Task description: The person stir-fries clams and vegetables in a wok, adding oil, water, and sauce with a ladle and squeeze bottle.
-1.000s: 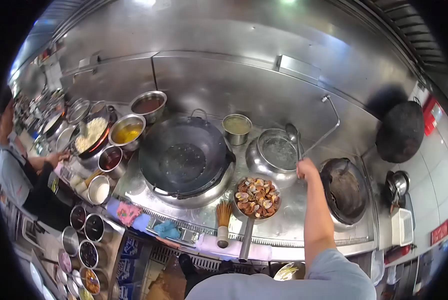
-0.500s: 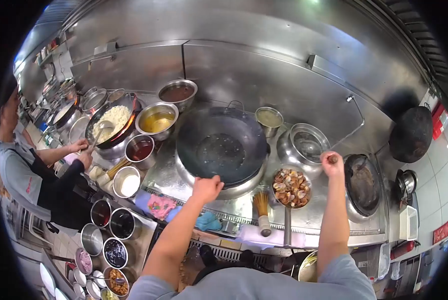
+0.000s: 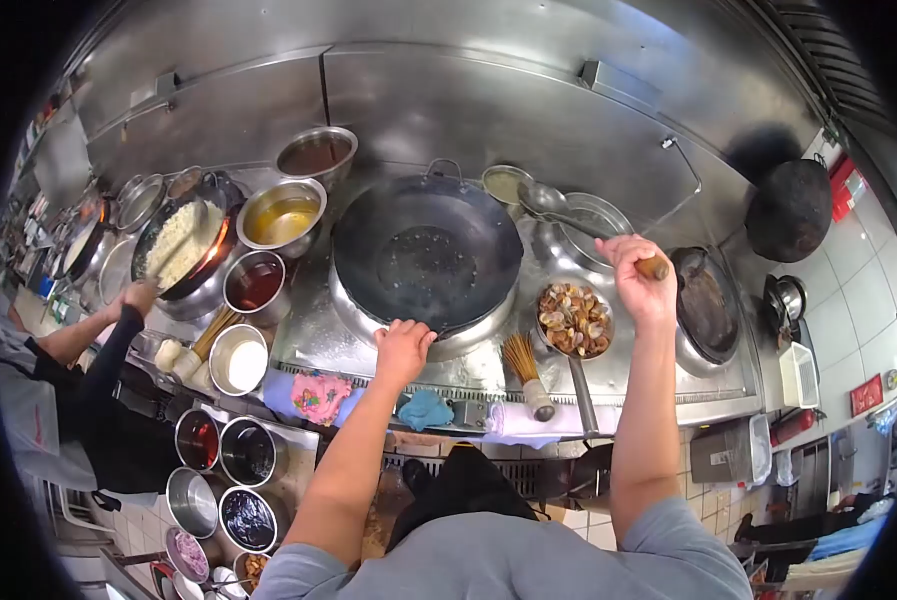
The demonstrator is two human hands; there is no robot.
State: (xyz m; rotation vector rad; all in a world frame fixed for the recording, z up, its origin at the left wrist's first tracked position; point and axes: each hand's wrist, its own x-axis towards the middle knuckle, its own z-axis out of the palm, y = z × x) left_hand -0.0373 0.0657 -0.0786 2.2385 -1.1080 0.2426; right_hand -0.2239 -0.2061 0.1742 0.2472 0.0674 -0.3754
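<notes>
A long steel bench (image 3: 588,385) runs across the kitchen, with a shiny steel wall behind it. In the middle sits a big black wok (image 3: 426,258) with a little wet shine at its bottom. To its right is a steel pot (image 3: 596,222), and further right a smaller dark wok (image 3: 706,310). A round black pan (image 3: 790,210) hangs on the wall at the far right.

The left hand (image 3: 402,350) rests on the near rim of the big wok. Its grip is laid over the edge, fingers curled down onto the metal – I cannot tell if it is squeezing.

The right hand (image 3: 636,280) is raised over the bench, and its grip is pressed tight around the wooden end of a long ladle (image 3: 568,215). The ladle's bowl is up by the steel pot, near a small bowl of yellow-green liquid (image 3: 506,184).

Just below the ladle hand is a small pan of clams (image 3: 573,320), with its long handle pointing back toward the person. Beside it lies a bamboo brush (image 3: 526,372). A pink cloth (image 3: 320,395) and a blue cloth (image 3: 426,408) lie on the bench's front edge.

To the left of the big wok stand bowls – one of yellow oil (image 3: 280,215), one of dark red sauce (image 3: 255,283), one of white powder (image 3: 240,360). Further left, another person's hand (image 3: 140,297) is by a pan of rice (image 3: 180,242).
</notes>
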